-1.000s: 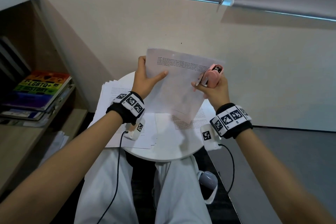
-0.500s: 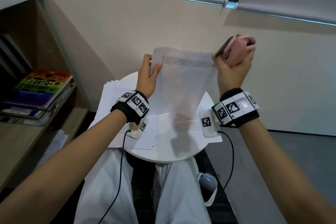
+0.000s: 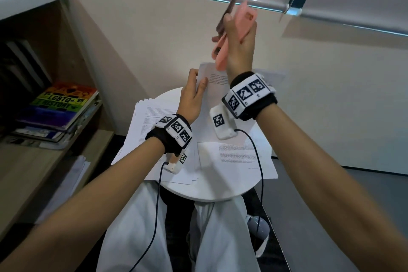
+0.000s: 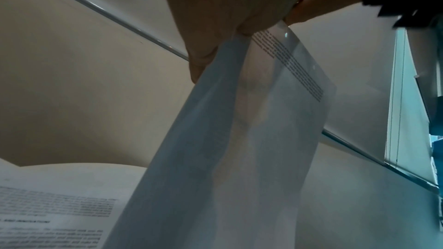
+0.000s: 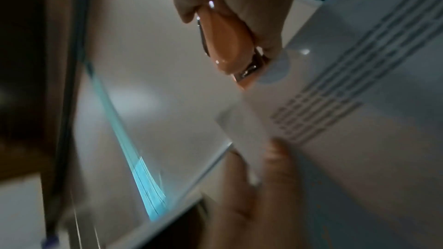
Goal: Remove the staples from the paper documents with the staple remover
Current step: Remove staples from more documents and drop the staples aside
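My right hand (image 3: 231, 26) is raised high in front of the wall and grips the pink staple remover (image 3: 245, 20), which is blurred. In the right wrist view the staple remover (image 5: 230, 44) shows its metal tip close to a corner of the paper document (image 5: 359, 101); whether they touch I cannot tell. My left hand (image 3: 198, 83) pinches the top left corner of the paper document (image 3: 215, 86) and holds it upright above the round white table (image 3: 212, 194). From the left wrist the paper document (image 4: 251, 139) hangs below my left hand (image 4: 215, 26).
A stack of printed sheets (image 3: 150, 121) lies on the left of the table, and another sheet (image 3: 238, 154) on the right. A wooden shelf with books (image 3: 64, 104) stands to the left. The wall is close behind the table.
My right hand has lifted the staple remover from the document's top right corner to well above it. The left hand keeps its pinch, and the document sits lower in view.
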The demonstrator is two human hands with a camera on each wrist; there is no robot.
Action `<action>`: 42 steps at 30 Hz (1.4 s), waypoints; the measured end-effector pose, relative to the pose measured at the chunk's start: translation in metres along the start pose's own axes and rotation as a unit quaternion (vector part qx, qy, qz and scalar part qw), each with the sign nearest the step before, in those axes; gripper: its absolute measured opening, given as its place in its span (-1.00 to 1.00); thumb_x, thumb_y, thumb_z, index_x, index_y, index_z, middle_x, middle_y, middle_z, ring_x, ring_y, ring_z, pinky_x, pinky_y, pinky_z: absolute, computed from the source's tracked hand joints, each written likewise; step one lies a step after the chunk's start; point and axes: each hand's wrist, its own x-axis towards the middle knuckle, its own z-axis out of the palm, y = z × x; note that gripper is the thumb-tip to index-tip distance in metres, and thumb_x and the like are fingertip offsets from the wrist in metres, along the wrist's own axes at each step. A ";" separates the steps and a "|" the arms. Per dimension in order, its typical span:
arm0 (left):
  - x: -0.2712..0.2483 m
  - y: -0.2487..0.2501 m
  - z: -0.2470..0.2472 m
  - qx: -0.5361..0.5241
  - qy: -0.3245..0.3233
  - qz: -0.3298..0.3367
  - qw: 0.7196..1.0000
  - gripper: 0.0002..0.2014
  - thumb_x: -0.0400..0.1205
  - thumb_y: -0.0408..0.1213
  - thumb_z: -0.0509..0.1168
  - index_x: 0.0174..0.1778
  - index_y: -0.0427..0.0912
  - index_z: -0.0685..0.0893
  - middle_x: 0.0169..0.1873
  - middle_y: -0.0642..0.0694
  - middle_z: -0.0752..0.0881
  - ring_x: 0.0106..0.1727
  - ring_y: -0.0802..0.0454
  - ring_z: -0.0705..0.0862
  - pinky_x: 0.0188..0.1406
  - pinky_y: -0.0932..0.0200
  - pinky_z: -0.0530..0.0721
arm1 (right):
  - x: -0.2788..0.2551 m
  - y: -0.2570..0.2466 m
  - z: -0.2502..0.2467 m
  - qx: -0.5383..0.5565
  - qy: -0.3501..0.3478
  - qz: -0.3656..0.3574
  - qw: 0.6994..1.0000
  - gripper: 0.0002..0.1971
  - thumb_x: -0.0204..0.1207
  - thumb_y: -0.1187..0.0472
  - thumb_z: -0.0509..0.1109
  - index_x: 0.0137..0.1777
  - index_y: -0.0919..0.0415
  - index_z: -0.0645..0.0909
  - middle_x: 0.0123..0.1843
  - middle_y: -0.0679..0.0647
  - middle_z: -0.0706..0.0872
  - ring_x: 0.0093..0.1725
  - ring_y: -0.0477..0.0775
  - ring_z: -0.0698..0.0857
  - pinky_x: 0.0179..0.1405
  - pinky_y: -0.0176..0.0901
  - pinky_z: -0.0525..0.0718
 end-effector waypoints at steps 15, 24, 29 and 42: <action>-0.002 0.000 -0.003 0.018 -0.015 -0.003 1.000 -0.82 0.76 -0.15 0.06 -0.01 -0.18 0.28 -0.41 0.08 0.41 -0.40 0.12 0.36 -0.30 0.10 0.39 | -0.006 0.031 0.003 -0.195 0.036 -0.168 0.966 -0.81 0.49 0.10 0.38 -0.07 0.13 0.44 -0.46 -0.17 0.54 -0.52 -0.27 0.53 -0.43 -0.27 0.60; -0.005 -0.005 0.001 0.011 -0.044 -0.001 0.999 -0.77 0.67 -0.08 0.08 0.00 -0.18 0.25 -0.37 0.11 0.52 -0.42 0.21 0.47 -0.32 0.10 0.46 | 0.003 0.037 0.004 -0.135 0.032 -0.201 0.970 -0.82 0.48 0.38 0.39 -0.12 0.33 0.39 -0.45 -0.19 0.49 -0.52 -0.35 0.50 -0.46 -0.51 0.45; -0.012 -0.015 0.003 0.029 -0.067 0.002 0.997 -0.70 0.65 -0.21 0.16 0.15 -0.34 0.30 -0.15 -0.12 0.62 -0.20 -0.09 0.59 -0.15 -0.02 0.59 | 0.004 0.035 0.004 -0.163 0.020 -0.220 0.962 -0.82 0.47 0.35 0.40 -0.12 0.30 0.40 -0.48 -0.21 0.49 -0.53 -0.35 0.53 -0.49 -0.54 0.44; -0.004 -0.029 0.003 -0.007 -0.014 -0.077 0.997 -0.57 0.67 -0.27 0.27 0.40 -0.30 0.33 0.28 -0.14 0.61 0.26 0.01 0.62 0.26 0.20 0.59 | 0.026 -0.035 -0.033 -0.009 0.058 -0.180 0.982 -0.58 0.40 0.08 0.41 0.06 0.42 0.46 -0.26 0.21 0.65 -0.37 0.08 0.72 -0.52 -0.23 0.63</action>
